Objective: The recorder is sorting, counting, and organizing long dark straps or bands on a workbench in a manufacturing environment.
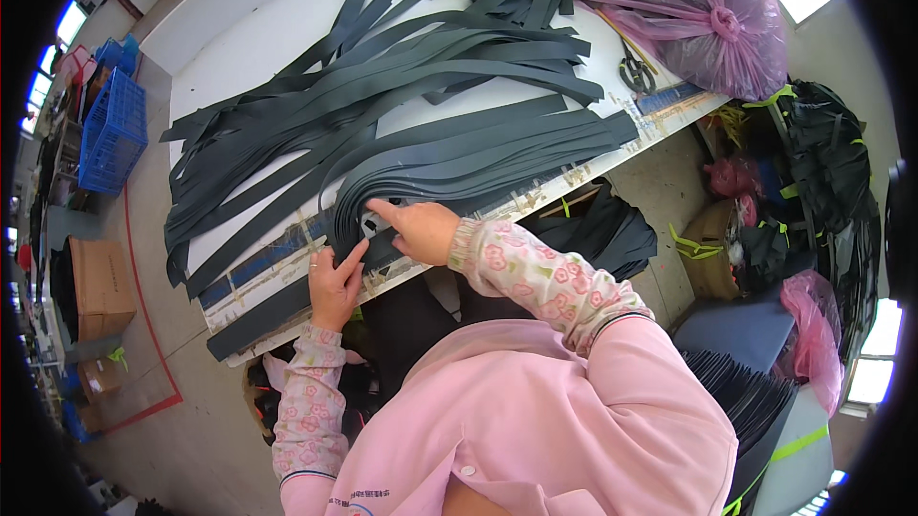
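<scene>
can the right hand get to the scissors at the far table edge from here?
Probably yes, with a stretch: the scissors lie exposed beyond the dark strips, nothing covering them, but the right hand is pressed on the near strips.

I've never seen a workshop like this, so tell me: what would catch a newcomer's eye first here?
First, the great fan of long dark grey fabric strips spread across the white worktable. At the table's near edge the left hand and right hand press on the strip ends. At the table's far right corner sits a knotted translucent pink plastic bag, and a blue plastic crate stands on the floor to the left.
</scene>
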Action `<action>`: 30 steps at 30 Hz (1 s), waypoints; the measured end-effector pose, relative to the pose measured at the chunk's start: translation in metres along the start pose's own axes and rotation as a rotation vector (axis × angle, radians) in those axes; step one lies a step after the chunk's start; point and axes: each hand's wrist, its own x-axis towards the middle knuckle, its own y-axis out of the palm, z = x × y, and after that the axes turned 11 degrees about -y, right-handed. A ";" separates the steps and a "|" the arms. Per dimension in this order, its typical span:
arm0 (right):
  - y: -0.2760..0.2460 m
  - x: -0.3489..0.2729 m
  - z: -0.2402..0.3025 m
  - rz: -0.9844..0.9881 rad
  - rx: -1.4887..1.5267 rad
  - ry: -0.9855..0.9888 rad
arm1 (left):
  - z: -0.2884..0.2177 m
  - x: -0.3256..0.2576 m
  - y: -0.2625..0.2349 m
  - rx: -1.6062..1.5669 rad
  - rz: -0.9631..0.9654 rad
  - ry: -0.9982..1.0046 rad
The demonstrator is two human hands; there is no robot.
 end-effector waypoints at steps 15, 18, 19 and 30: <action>0.063 0.011 -0.001 -0.263 0.288 -0.006 | 0.000 0.003 0.000 -0.035 0.023 -0.053; 0.074 0.016 0.001 -0.243 0.224 -0.006 | 0.004 -0.001 0.000 -0.079 0.003 -0.043; 0.075 0.017 0.002 -0.246 0.208 0.008 | 0.004 -0.001 0.000 -0.079 -0.001 -0.050; 0.069 0.014 -0.010 -0.195 0.309 0.081 | 0.002 0.000 0.000 -0.068 0.025 -0.055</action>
